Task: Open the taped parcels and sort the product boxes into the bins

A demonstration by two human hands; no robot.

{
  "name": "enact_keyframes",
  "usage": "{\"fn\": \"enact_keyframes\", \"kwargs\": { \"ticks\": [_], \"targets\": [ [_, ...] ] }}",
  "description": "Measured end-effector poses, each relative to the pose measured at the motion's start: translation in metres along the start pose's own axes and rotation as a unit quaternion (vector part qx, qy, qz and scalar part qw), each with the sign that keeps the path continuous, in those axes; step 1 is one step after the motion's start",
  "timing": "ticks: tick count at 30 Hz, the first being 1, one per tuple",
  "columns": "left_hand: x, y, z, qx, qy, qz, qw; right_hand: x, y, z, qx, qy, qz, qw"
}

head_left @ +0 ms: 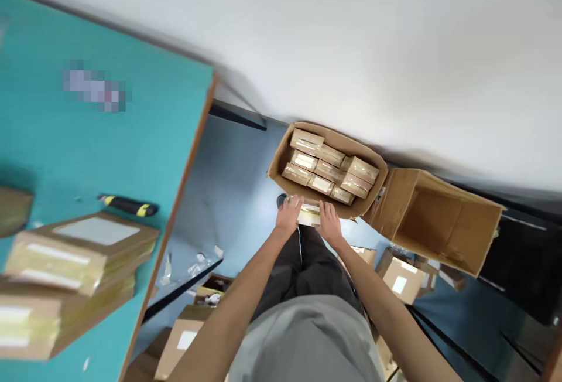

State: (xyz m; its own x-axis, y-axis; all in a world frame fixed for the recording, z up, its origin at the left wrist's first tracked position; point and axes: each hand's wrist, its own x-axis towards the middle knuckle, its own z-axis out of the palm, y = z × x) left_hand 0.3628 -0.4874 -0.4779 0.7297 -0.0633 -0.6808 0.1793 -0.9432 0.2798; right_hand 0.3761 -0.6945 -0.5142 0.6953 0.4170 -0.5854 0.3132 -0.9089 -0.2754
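Note:
Between my two hands is a small taped cardboard box (309,213) with a pale label on its upper face. My left hand (288,214) grips its left end, and my right hand (329,221) grips the right end. Just beyond them, a large open carton (281,150) stands on the floor by the wall. Several small taped boxes (330,171) lie in rows inside that carton, some with white labels. The held box is at the carton's near edge; whether it touches the rim I cannot tell.
An open carton (456,194) with a visible bare inside adjoins the filled one on the right. To the left, a green table (144,136) carries a box cutter (129,205) and stacked taped boxes (83,247). More boxes (401,279) lie on the floor beside me.

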Motion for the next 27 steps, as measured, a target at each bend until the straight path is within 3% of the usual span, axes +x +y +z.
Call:
{"fn": "enact_keyframes", "kwargs": {
  "ticks": [4, 10, 13, 16, 18, 21, 24, 26, 27],
  "targets": [
    [-0.061, -0.011, -0.023, -0.011, 0.054, -0.047, 0.997, -0.014, -0.035, -0.028, -0.008, -0.002, -0.076, 0.997],
    [-0.156, -0.052, -0.015, -0.08, 0.114, -0.136, 0.981, -0.033, -0.105, -0.062, -0.065, -0.024, -0.195, 0.978],
    [-0.2, -0.078, -0.012, -0.148, 0.181, -0.145, 0.961, -0.04, -0.148, -0.079, -0.097, 0.0, -0.239, 0.966],
    [-0.245, -0.112, -0.019, -0.213, 0.282, -0.149, 0.924, -0.044, -0.203, -0.095, -0.091, 0.067, -0.239, 0.964],
    [-0.28, -0.141, -0.025, -0.244, 0.358, -0.185, 0.882, -0.043, -0.249, -0.105, -0.073, 0.127, -0.216, 0.965],
    [-0.337, -0.201, -0.025, -0.28, 0.467, -0.287, 0.788, -0.034, -0.327, -0.116, -0.054, 0.203, -0.187, 0.96],
    [-0.382, -0.272, -0.005, -0.324, 0.538, -0.414, 0.659, -0.021, -0.408, -0.118, -0.048, 0.243, -0.179, 0.952],
    [-0.399, -0.316, 0.017, -0.375, 0.552, -0.49, 0.561, -0.015, -0.456, -0.112, -0.05, 0.251, -0.176, 0.95],
    [-0.404, -0.334, 0.028, -0.407, 0.55, -0.495, 0.536, -0.014, -0.477, -0.107, -0.052, 0.249, -0.176, 0.951]
  ]
}}
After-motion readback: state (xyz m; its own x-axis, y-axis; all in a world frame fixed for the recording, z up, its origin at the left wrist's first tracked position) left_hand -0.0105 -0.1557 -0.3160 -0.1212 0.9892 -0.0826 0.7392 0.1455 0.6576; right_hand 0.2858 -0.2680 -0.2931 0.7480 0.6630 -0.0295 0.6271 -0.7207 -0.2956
